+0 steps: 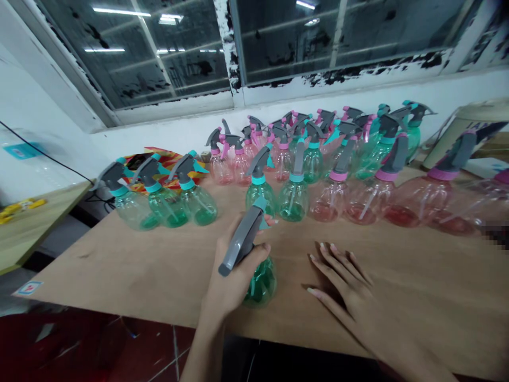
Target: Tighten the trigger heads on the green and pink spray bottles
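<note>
My left hand [234, 265] is closed round the neck of a green spray bottle [262, 284], just under its grey trigger head with a teal nozzle. This bottle is near the front edge of the table; whether its base touches the wood I cannot tell. To the right, my right hand [345, 286] hovers over or rests on the tabletop, fingers stretched out and holding nothing. Just beyond the hands stand two green spray bottles [293, 201] and several pink spray bottles [329, 197] in a row, each with some liquid or tinted base at the bottom.
Three more green spray bottles [167, 207] stand at the left of the wooden table [159, 270]. Many pink and green bottles crowd the back by the wall, under a window [159, 58]. A beige container [461, 130] is at the back right; a second table [51, 223] adjoins on the left.
</note>
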